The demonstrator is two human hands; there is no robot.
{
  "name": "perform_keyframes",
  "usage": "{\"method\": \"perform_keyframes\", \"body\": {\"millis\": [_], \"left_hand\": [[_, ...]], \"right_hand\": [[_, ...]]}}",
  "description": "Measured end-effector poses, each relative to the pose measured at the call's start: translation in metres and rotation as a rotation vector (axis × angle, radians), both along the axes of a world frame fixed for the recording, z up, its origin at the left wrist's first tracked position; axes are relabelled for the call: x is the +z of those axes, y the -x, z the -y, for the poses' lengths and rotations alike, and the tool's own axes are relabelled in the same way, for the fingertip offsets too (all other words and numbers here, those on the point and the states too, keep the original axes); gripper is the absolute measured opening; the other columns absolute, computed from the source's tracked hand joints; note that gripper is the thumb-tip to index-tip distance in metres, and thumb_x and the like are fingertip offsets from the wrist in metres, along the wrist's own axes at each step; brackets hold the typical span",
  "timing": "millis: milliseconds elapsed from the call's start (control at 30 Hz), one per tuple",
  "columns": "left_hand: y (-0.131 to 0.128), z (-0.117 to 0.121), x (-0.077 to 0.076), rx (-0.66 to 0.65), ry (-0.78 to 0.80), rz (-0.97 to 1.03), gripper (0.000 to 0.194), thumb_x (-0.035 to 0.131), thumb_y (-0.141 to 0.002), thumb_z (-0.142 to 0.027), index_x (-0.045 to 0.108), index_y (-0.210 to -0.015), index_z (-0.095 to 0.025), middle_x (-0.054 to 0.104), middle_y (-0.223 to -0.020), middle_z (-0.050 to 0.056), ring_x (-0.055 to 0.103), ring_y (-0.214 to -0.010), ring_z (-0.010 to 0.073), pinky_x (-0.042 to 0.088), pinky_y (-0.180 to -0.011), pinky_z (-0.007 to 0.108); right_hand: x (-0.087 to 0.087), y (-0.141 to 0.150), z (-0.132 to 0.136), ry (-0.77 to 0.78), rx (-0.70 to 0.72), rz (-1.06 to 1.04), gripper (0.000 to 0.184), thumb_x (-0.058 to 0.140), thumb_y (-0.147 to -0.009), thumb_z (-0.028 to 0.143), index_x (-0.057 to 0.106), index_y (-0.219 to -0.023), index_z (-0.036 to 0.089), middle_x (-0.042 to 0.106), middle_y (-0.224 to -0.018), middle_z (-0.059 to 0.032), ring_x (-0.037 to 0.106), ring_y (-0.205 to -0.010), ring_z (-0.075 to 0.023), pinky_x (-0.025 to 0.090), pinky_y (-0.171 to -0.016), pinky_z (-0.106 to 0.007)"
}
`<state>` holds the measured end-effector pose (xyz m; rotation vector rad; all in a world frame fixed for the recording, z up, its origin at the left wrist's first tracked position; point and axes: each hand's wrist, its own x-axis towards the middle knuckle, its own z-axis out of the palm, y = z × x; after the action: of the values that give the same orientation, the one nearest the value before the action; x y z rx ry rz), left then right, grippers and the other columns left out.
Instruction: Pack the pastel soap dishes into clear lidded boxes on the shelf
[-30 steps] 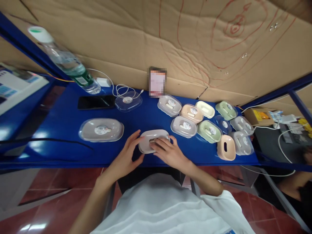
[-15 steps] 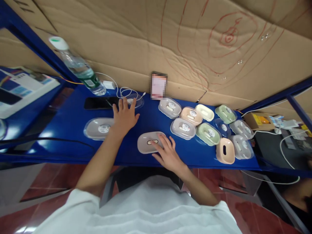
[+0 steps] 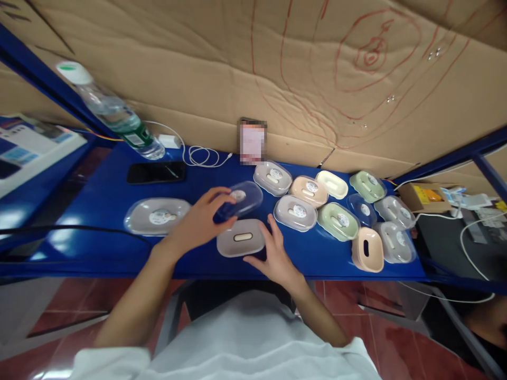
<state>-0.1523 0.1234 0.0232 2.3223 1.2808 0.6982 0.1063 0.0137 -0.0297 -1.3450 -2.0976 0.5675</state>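
My left hand (image 3: pixel 206 219) grips a clear plastic lid (image 3: pixel 249 198) with a round sticker, held tilted just behind a grey soap dish (image 3: pixel 229 245). That dish lies near the front edge of the blue table, with a pale oval insert in its middle. At its right end is my right hand (image 3: pixel 278 256), thumb and fingers spread around the corner; whether they touch the dish is hard to tell. To the left of my left hand lies another grey soap dish (image 3: pixel 142 216) under a clear lid.
Several lidded soap dishes (image 3: pixel 296 212) in grey, green and peach stand at the right, with an uncovered peach dish (image 3: pixel 372 258). Behind are a water bottle (image 3: pixel 119 119), a black phone (image 3: pixel 154 172), a white cable (image 3: pixel 206 157) and a propped-up phone (image 3: pixel 252 142) against cardboard.
My left hand has picked up the clear lid from beside the cable and brought it forward to the grey dish. My right hand has slid off the dish's top to its right end.
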Motion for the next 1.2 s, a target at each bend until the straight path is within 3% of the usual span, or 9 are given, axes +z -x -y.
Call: {"method": "perform_keyframes", "body": {"millis": [67,133,267,433,667,833,1000,1200], "left_hand": [[0.005,0.034,-0.004,-0.074,0.059,0.017,0.033,0.066,-0.1,-0.045,0.062,-0.128,-0.027,0.056,-0.151,0.008,0.063,-0.136,0.0255,0.052,-0.117,0.042],[0.009,0.063,-0.013,-0.106,0.053,0.013,0.033,0.064,-0.102,-0.042,0.061,-0.131,-0.027,0.056,-0.154,0.009,0.058,-0.144,0.0268,0.052,-0.119,0.044],[0.008,0.089,-0.032,-0.135,-0.062,0.002,0.035,0.063,-0.101,-0.027,0.058,-0.136,-0.025,0.054,-0.158,0.011,0.04,-0.16,0.0321,0.05,-0.122,0.05],[0.003,0.085,-0.039,-0.179,-0.137,-0.03,0.044,0.066,-0.1,-0.023,0.057,-0.143,-0.025,0.053,-0.16,0.014,0.04,-0.16,0.0344,0.051,-0.121,0.054],[-0.003,0.084,-0.042,-0.18,-0.104,-0.006,0.055,0.065,-0.103,-0.024,0.05,-0.156,-0.029,0.035,-0.173,0.018,0.038,-0.161,0.0367,0.049,-0.123,0.057],[-0.008,0.087,-0.045,-0.167,-0.066,0.036,0.062,0.064,-0.104,-0.022,0.044,-0.162,-0.032,0.03,-0.176,0.016,0.032,-0.163,0.0377,0.046,-0.124,0.059],[-0.01,0.085,-0.046,-0.101,-0.016,0.06,0.059,0.067,-0.103,-0.029,0.049,-0.159,-0.035,0.024,-0.178,0.015,0.041,-0.159,0.0373,0.053,-0.119,0.054],[-0.008,0.084,-0.052,-0.096,-0.057,0.066,0.065,0.067,-0.104,-0.031,0.043,-0.164,-0.036,0.031,-0.174,0.016,0.044,-0.156,0.0372,0.052,-0.118,0.058]], "right_hand": [[-0.001,-0.002,0.0,-0.003,-0.024,-0.073,0.107,0.082,-0.095,0.041,0.012,-0.175,0.03,0.002,-0.182,-0.0172,0.015,-0.169,-0.0354,0.036,-0.131,-0.056],[-0.002,-0.004,-0.001,-0.019,0.0,-0.094,0.096,0.081,-0.096,0.037,0.023,-0.173,0.034,0.002,-0.183,-0.0125,0.016,-0.169,-0.0354,0.036,-0.132,-0.056],[-0.002,-0.004,-0.001,-0.087,0.062,-0.068,0.08,0.077,-0.099,0.03,0.038,-0.168,0.039,0.02,-0.181,-0.008,0.03,-0.165,-0.0306,0.04,-0.131,-0.05],[0.002,-0.011,0.004,-0.212,0.033,0.062,0.08,0.075,-0.1,0.029,0.036,-0.169,0.037,0.03,-0.178,-0.0087,0.042,-0.16,-0.0283,0.047,-0.128,-0.042],[0.004,-0.025,0.004,-0.267,0.004,0.073,0.071,0.077,-0.099,0.032,0.047,-0.164,0.034,0.046,-0.17,-0.0111,0.057,-0.149,-0.0276,0.056,-0.119,-0.036],[0.0,-0.024,0.004,-0.315,-0.039,0.051,0.072,0.078,-0.098,0.031,0.047,-0.164,0.032,0.053,-0.164,-0.0141,0.06,-0.146,-0.0286,0.057,-0.12,-0.04],[-0.007,-0.025,0.003,-0.35,-0.071,0.001,0.068,0.083,-0.094,0.029,0.055,-0.156,0.03,0.059,-0.158,-0.0151,0.064,-0.142,-0.0294,0.059,-0.117,-0.041],[-0.008,-0.024,-0.001,-0.275,-0.02,-0.082,0.062,0.082,-0.095,0.025,0.054,-0.15,0.029,0.056,-0.16,-0.0156,0.053,-0.152,-0.032,0.056,-0.12,-0.052]]}}
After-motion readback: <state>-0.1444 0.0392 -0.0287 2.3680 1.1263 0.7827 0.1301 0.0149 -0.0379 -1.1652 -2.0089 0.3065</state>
